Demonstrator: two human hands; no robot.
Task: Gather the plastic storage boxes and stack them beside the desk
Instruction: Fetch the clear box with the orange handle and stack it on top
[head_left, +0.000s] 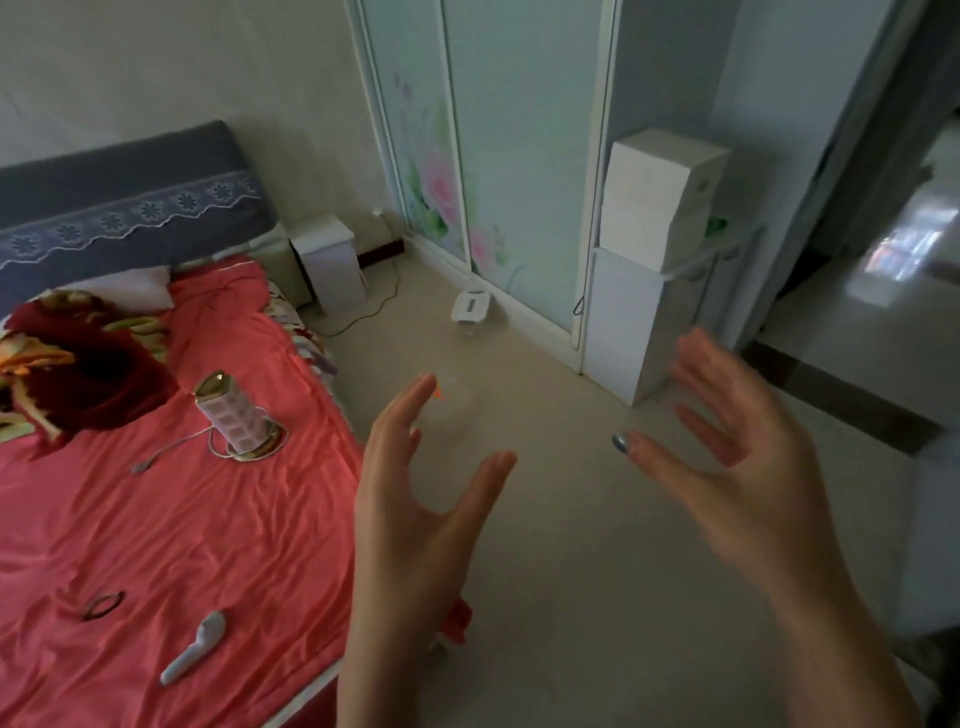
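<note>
Boxes lie far ahead on the floor (571, 545), not yet gathered. A clear box (456, 406), faint against the pale floor, sits just past the left fingertips. A second box (470, 306) with a white lid rests farther off, near the wardrobe door (519, 156). Both are low and apart, so each probably needs its own pick-up.

The left hand (415, 499) and right hand (737, 457) are both open and hold nothing, with fingers spread and palms turned toward each other. That spacing looks like a two-handed reach, set to take a box by its opposite sides. The right hand is blurred.

To the left is the bed (156, 519), with small items on its red sheet. On the far right, white cartons (660, 197) are stacked on a white cabinet (623, 322). I cannot tell whether that is the desk. The stacking spot is therefore unclear, and the task seems to be at its start.
</note>
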